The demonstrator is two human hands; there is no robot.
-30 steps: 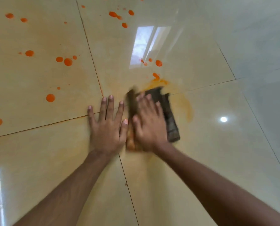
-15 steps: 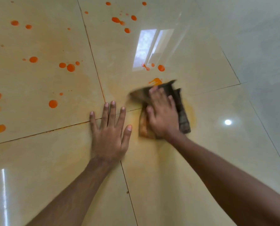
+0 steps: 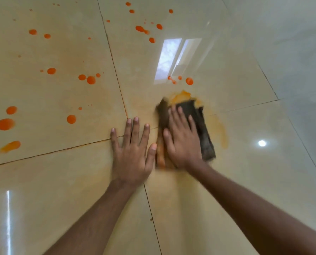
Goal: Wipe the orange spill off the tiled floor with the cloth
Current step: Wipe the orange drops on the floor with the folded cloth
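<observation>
A dark cloth [image 3: 202,126], stained orange along its left edge, lies folded on the glossy cream tiled floor [image 3: 61,181]. My right hand [image 3: 183,138] presses flat on top of it, fingers spread and blurred by motion. Just beyond the cloth sits a smeared orange patch [image 3: 181,96], and a faint orange arc [image 3: 224,137] curves to the cloth's right. My left hand [image 3: 133,150] rests flat on the bare tile beside the cloth, fingers apart, holding nothing. Several round orange drops [image 3: 90,80] dot the tiles to the left and far side.
Larger orange blobs [image 3: 5,124] lie near the left edge. Dark grout lines [image 3: 116,74] cross under my left hand. A window reflection [image 3: 171,59] and a lamp glare [image 3: 262,143] shine on the tiles. The tiles at right look grey-white and unstained.
My right hand slid the cloth away toward the orange patch, then back toward me and my left hand. The patch beyond the cloth is smeared wider. My left hand stayed planted.
</observation>
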